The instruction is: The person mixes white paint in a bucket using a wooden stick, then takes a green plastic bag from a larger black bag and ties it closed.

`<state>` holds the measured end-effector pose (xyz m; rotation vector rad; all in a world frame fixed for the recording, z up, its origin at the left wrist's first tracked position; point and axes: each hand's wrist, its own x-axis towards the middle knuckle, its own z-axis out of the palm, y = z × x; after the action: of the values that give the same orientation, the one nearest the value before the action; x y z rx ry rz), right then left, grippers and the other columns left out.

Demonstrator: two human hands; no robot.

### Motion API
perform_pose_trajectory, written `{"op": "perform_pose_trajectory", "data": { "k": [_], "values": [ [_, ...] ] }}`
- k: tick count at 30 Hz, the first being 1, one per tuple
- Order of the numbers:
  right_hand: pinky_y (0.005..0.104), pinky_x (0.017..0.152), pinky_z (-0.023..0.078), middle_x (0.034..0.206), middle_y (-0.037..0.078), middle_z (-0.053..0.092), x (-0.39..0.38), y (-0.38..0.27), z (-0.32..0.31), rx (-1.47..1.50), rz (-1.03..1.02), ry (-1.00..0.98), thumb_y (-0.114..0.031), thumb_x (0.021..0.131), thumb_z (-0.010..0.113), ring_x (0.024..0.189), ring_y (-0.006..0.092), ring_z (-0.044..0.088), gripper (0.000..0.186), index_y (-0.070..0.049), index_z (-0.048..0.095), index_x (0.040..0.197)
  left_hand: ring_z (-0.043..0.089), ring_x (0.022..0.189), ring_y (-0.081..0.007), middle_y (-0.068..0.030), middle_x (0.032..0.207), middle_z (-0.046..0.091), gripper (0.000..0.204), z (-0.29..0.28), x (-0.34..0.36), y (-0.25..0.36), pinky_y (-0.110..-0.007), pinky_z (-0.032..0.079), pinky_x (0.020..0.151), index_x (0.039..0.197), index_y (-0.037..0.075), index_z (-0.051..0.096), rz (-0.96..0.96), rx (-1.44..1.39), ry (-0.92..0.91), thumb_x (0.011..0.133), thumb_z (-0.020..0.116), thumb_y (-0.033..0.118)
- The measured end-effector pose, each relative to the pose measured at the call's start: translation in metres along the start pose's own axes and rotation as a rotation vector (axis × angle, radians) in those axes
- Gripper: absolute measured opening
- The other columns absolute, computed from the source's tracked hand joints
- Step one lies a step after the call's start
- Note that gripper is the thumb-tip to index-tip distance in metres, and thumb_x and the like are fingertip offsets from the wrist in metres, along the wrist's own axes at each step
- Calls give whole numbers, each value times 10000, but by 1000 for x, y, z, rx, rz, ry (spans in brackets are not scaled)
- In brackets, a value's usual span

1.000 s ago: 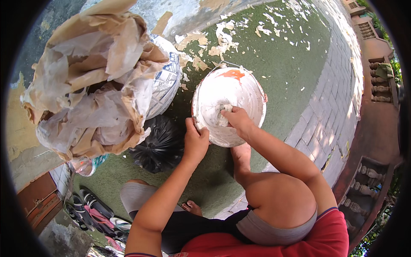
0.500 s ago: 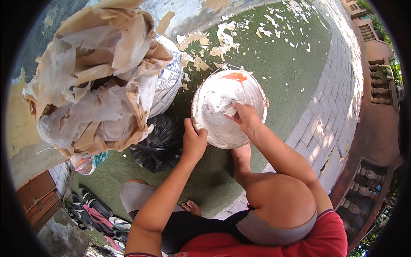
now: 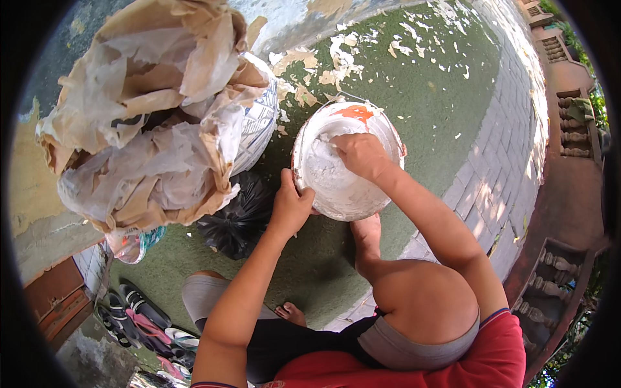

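Observation:
A white, paint-smeared bucket (image 3: 347, 201) with an orange patch inside and a wire handle is tilted in front of me. My left hand (image 3: 292, 200) grips its left rim, thumb up. My right hand (image 3: 362, 155) is inside the bucket, fingers curled over its whitish inner surface; whatever they hold is mostly hidden. Pale residue coats the bucket's inside. To the left stands a large opened bag of crumpled brown and white paper (image 3: 142, 174), with a black plastic bag (image 3: 236, 220) below it.
A printed white sack (image 3: 255, 126) sits behind the paper. Paper scraps (image 3: 343, 61) litter the green flooring (image 3: 433, 110) by the stained wall. Sandals (image 3: 145, 323) and a small container (image 3: 129, 249) lie at left. Grey paving (image 3: 485, 168) and a balustrade (image 3: 546, 291) run along the right.
My right hand has moved up and left inside the bucket, now covering the pale piece it held. My left hand has shifted slightly upward. The paper bag appears slightly further right.

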<state>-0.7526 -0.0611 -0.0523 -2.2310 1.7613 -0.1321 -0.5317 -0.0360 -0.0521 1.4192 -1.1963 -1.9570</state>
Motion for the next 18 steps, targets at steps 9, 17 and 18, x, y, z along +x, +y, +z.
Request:
{"op": "perform_pose_trajectory", "data": {
  "k": [9, 17, 18],
  "values": [
    [400, 707, 550, 885, 108, 721, -7, -13, -2, -110, 79, -89, -109, 831, 568, 803, 284, 698, 279, -117, 702, 1076, 616, 872, -508, -325, 921, 614, 309, 3, -1, 5, -518, 486, 758, 1088, 1, 368, 136, 239, 160, 853, 534, 115],
    [410, 749, 550, 909, 132, 713, 10, 15, 8, 61, -290, -34, -79, 821, 571, 827, 312, 687, 286, -102, 691, 1080, 624, 867, -400, -258, 930, 606, 311, -6, 2, 9, -441, 472, 797, 1085, -6, 390, 140, 405, 142, 855, 556, 121],
    [413, 758, 552, 910, 130, 710, 6, 11, 11, 57, -300, -63, -67, 825, 548, 834, 319, 686, 288, -102, 687, 1075, 627, 865, -394, -257, 931, 609, 306, -6, 3, 7, -436, 475, 793, 1082, -7, 393, 138, 394, 140, 855, 556, 118]
  ]
}}
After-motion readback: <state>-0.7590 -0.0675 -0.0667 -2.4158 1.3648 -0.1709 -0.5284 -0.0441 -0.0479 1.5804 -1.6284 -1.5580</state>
